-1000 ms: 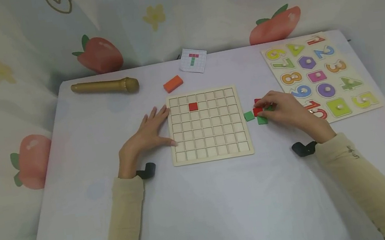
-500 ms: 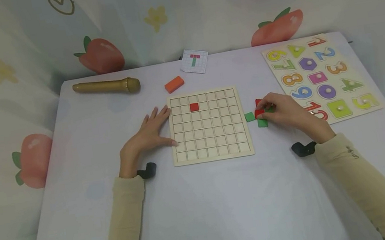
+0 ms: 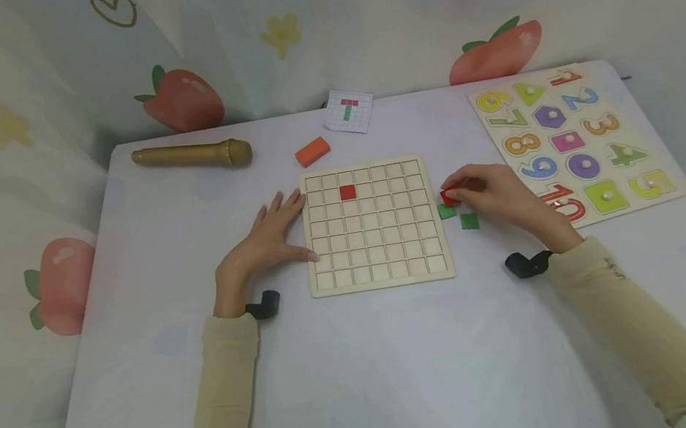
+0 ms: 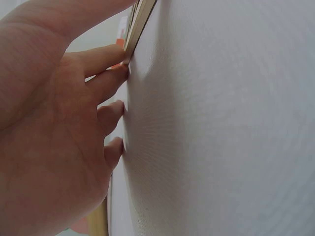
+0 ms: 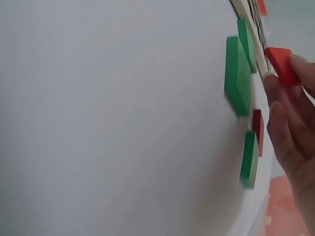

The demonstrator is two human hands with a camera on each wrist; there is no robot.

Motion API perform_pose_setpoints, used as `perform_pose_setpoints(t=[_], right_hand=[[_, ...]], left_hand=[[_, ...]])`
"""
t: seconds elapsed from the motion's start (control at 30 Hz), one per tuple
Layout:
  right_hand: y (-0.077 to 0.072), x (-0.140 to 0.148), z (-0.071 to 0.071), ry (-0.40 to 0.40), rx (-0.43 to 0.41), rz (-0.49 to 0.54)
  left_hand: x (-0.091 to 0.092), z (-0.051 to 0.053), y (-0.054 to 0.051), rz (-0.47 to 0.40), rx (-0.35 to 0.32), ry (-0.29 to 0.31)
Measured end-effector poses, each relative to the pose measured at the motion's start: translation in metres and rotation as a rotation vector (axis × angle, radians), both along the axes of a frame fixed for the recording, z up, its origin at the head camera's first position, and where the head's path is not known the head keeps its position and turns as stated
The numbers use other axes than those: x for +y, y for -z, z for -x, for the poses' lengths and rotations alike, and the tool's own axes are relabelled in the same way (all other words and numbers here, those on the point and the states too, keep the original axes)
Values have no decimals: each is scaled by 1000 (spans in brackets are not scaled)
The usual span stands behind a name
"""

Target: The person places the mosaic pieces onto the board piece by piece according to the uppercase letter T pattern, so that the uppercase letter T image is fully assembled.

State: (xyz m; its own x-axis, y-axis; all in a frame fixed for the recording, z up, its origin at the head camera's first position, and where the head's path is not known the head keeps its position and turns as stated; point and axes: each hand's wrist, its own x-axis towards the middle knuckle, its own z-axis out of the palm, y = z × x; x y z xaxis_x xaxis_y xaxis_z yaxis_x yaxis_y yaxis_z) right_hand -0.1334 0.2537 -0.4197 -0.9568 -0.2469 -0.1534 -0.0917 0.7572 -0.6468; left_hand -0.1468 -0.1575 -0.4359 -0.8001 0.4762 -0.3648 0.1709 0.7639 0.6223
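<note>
A square wooden grid board point(image 3: 373, 224) lies mid-table in the head view, one red tile point(image 3: 348, 192) set in its second row. My left hand point(image 3: 264, 244) is spread at the board's left edge, its thumb and fingertips touching it. Just right of the board my right hand point(image 3: 500, 194) pinches a red tile point(image 3: 449, 197) between thumb and fingers, held above the table. Green tiles point(image 3: 469, 221) lie below it. In the right wrist view the pinched red tile point(image 5: 283, 66) is tilted, with green tiles point(image 5: 238, 76) and another red tile point(image 5: 258, 130) on the table.
Behind the board are an orange block point(image 3: 312, 152) and a card point(image 3: 350, 111) showing a red and green T. A gold microphone point(image 3: 191, 157) lies back left. The number and shape puzzle board point(image 3: 578, 142) lies at the right, close to my right hand.
My right hand has lifted a red tile from the loose tiles and moved slightly left with it, towards the board. My left hand has stayed at the board's edge.
</note>
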Motion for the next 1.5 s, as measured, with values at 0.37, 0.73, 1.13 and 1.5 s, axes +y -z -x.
perform_pose_setpoints(t=[0.37,0.73,1.13,1.5], right_hand=[[7,-24,13,44,-21,154],[10,-47,27,15,-133,347],[7,-72,38,9,-166,282],[9,-90,46,-51,-74,191]], left_hand=[[1,-1,-2,-1,-9,2],[1,0,-1,1,-7,-3],[1,1,0,4,2,-10],[0,1,2,-2,5,-5]])
